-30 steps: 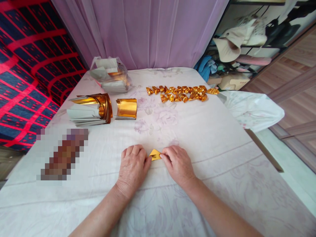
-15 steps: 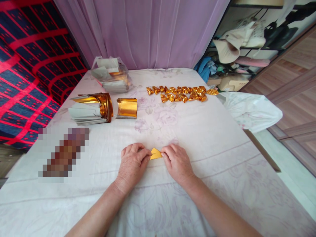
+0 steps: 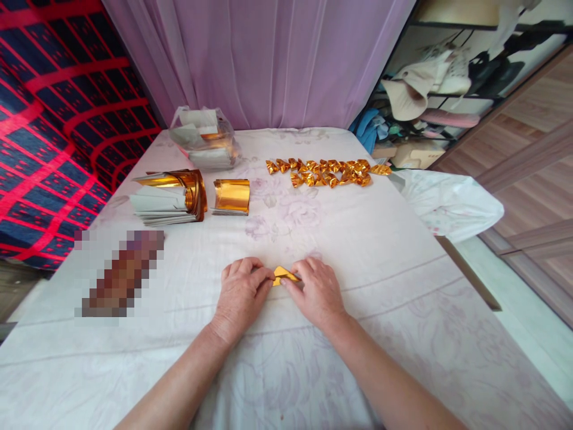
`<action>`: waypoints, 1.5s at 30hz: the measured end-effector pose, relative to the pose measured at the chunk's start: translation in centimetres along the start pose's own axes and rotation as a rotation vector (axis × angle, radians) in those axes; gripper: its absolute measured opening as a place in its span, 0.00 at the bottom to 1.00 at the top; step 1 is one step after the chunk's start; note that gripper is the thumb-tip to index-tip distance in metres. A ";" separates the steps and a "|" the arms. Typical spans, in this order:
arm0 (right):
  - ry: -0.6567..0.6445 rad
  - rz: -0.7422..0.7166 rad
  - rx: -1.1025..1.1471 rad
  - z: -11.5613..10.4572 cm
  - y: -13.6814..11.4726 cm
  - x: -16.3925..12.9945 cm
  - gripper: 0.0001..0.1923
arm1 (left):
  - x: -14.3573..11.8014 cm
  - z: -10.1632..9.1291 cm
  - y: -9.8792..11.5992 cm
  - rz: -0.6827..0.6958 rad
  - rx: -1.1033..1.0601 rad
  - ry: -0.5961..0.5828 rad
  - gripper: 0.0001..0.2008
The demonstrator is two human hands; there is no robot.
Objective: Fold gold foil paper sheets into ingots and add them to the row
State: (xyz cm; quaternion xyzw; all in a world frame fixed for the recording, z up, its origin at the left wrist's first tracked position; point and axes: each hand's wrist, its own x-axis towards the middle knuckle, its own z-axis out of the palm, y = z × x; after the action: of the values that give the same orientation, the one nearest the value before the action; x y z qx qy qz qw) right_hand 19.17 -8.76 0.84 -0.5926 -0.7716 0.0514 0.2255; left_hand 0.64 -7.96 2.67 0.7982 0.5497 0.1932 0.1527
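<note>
A small folded piece of gold foil paper (image 3: 281, 273) lies on the cloth between my hands, its top edge rising to a point. My left hand (image 3: 242, 292) pinches its left end between thumb and fingers. On the other side my right hand (image 3: 319, 291) grips the right end, thumb laid across the front and fingers behind. My fingertips cover both ends of the piece. Farther off, a small stack of gold foil sheets (image 3: 231, 197) rests beside a larger fanned stack of foil sheets (image 3: 170, 200). Folded gold foil pieces (image 3: 331, 170) lie in two rows at the back right.
A clear plastic bag (image 3: 203, 140) with more sheets stands at the back left. A pixelated object (image 3: 125, 272) lies at the left. Beyond the table's right edge are a white bag (image 3: 452, 200) and a shelf with a cap (image 3: 405, 95) and shoes. A purple curtain (image 3: 264, 65) hangs behind.
My right thumb has moved left across the front of the foil, and a strip of its right side now stands folded up. My left hand keeps its pinch. The view has shifted slightly.
</note>
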 end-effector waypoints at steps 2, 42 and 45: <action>0.006 -0.012 0.071 0.0 0.6 -0.1 0.03 | 0.0 0.0 0.0 0.002 -0.002 0.001 0.08; 0.046 -0.083 0.305 0.2 2.5 -0.1 0.08 | -3.4 -1.4 -2.6 0.301 0.313 0.113 0.21; 0.046 -0.085 0.309 0.2 2.4 0.0 0.08 | -3.5 -1.9 -2.7 0.287 0.291 0.116 0.23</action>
State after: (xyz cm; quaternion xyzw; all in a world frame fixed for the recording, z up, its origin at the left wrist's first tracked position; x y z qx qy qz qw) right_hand 21.29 -8.05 -0.16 -0.5186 -0.7736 0.1461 0.3336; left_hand -3.57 -10.22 2.58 0.8695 0.4604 0.1770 -0.0252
